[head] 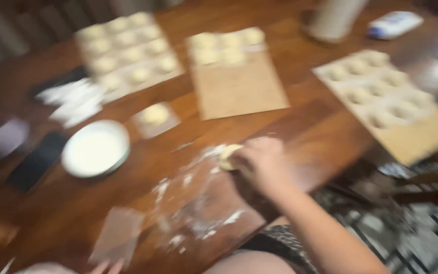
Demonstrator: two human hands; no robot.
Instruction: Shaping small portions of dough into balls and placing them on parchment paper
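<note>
The whole view is blurred by motion. My right hand [260, 163] reaches over the wooden table [305, 137] with its fingers closed on a pale piece of dough [227, 155], just above a floured patch [193, 203]. Only the fingertips of my left hand [106, 266] show at the bottom edge, at the lower end of a small square of parchment [118, 234]; blur hides whether they hold it.
A white bowl [96, 148] and a dark phone [36, 161] lie at the left. A small square with one dough ball [155, 117] sits beside the bowl. Three sheets with several dough balls [128, 50] [231, 71] [386, 96] lie further back. A paper roll [333, 18] stands behind.
</note>
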